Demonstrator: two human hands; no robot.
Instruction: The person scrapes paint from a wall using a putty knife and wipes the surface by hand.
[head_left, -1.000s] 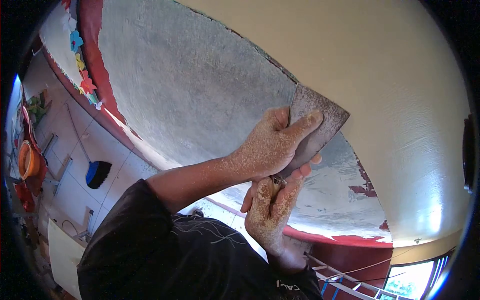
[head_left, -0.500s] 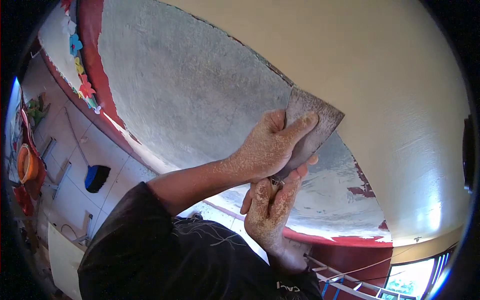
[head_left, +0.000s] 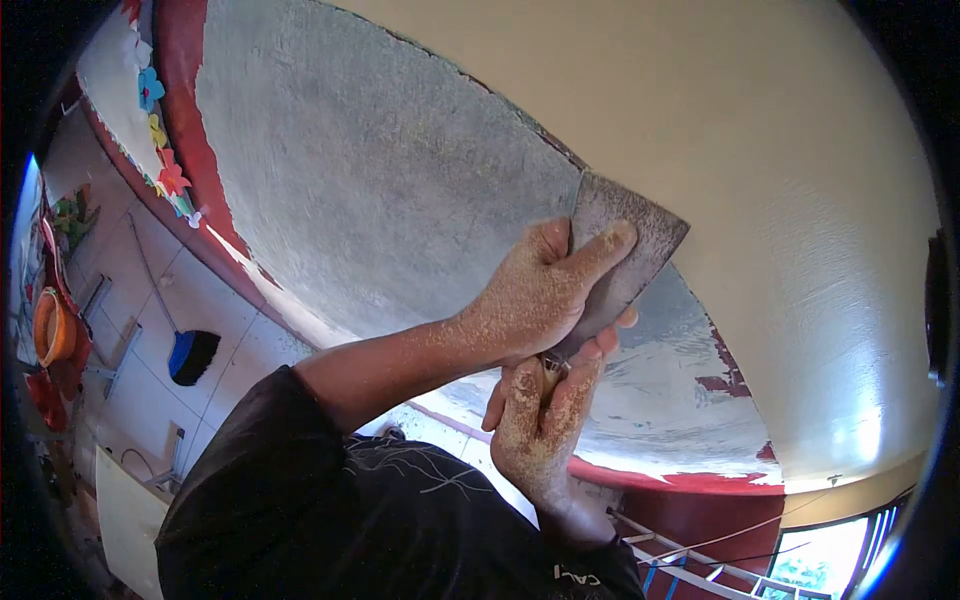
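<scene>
Closest to the camera, I see one black shirt [head_left: 330,510] across the bottom. White letters on it read "CA" [head_left: 580,575], and the rest is cut off. Two hands work just beyond it, both dusted with pale grit. The left hand [head_left: 530,295] has its grip clamped on the blade of the one scraper [head_left: 640,235], with one finger lying flat along the metal. The right hand [head_left: 535,430] sits just beneath, its grip closed around the handle, which is mostly hidden. The blade edge rests against the wall where the bare grey plaster [head_left: 400,180] meets the cream paint [head_left: 750,130]. I find no brand or marking on the tool.

Farther along the wall, a few red paint remnants [head_left: 725,380] cling to the grey, and one red band [head_left: 185,100] borders it. Past that band I count at least five paper flowers [head_left: 172,175], among them blue, yellow, red and white ones. On the tiled floor [head_left: 230,310] lie one blue brush head [head_left: 192,352] with a long handle and one orange tub [head_left: 47,325]. At the far lower right stand one ladder [head_left: 680,560] and one bright window [head_left: 820,560].
</scene>
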